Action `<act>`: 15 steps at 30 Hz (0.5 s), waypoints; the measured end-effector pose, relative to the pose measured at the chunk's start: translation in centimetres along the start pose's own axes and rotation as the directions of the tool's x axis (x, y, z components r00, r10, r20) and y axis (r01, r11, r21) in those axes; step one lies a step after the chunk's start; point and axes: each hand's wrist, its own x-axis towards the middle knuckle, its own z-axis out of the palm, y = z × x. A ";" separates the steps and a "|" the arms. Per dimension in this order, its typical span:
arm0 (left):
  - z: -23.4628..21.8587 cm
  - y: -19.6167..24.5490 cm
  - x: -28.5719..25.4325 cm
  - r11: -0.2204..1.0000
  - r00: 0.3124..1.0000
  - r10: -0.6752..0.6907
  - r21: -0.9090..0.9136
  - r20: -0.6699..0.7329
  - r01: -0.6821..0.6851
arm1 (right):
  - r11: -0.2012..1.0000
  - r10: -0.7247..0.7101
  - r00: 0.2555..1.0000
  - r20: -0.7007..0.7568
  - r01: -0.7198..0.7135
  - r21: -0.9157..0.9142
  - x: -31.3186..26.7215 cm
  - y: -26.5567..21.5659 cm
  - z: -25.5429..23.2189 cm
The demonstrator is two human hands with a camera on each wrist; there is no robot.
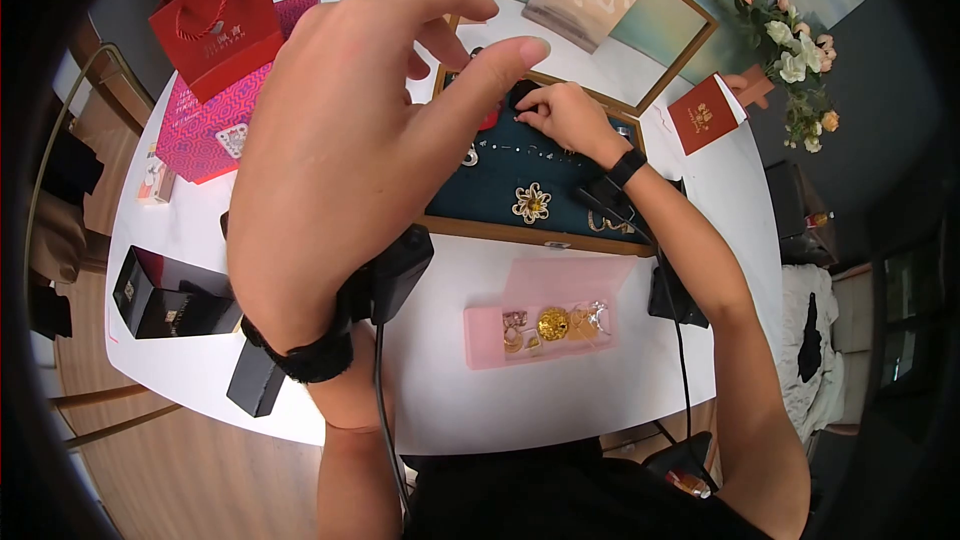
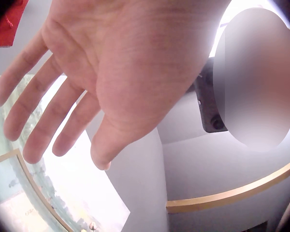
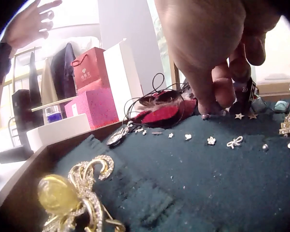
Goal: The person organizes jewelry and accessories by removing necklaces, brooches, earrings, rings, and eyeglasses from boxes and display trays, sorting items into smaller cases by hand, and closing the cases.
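Observation:
My left hand (image 1: pixel 330 130) is raised high, close to the head camera, with its fingers loosely bent and nothing in them. In the left wrist view its palm and spread fingers show. Over a wooden jewelry case (image 1: pixel 490 228) lined with dark green cloth, my right hand (image 1: pixel 570 120) reaches down to the cloth. Its thumb and finger pinch at a tiny stud earring (image 3: pixel 205 116), mostly hidden by the fingertips. Small studs, including a bow-shaped stud (image 3: pixel 235 142), run in a row beside it. A gold flower brooch (image 1: pixel 532 202) with a yellow center lies nearer the front.
The case's framed lid (image 1: pixel 690 60) stands raised behind. A red pouch (image 3: pixel 169 112) with black cord lies left of the right hand. In front sits an open pink box (image 1: pixel 485 338) of jewelry. A red bag (image 1: pixel 220 25), black box (image 1: pixel 180 305) and red booklet (image 1: pixel 703 118) stand around.

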 end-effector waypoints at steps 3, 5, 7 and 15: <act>0.1 0.1 0.1 1.000 1.000 0.011 -0.007 0.006 -0.011 | 0.999 -0.038 0.999 -0.034 0.037 -0.028 -0.4 0.2 -0.2; 0.2 0.1 0.2 0.999 1.000 0.017 -0.035 0.008 -0.017 | 0.998 -0.045 0.999 -0.018 0.044 -0.036 -0.6 0.0 -0.2; 0.5 0.1 0.2 0.999 1.000 0.025 0.041 0.014 -0.026 | 0.998 -0.050 0.999 0.004 0.050 -0.040 -0.9 -0.2 -0.4; 6.2 3.4 0.1 0.853 0.864 0.185 0.513 -0.469 0.096 | 0.984 -0.172 0.982 -0.078 0.175 0.042 -3.8 -0.9 -5.4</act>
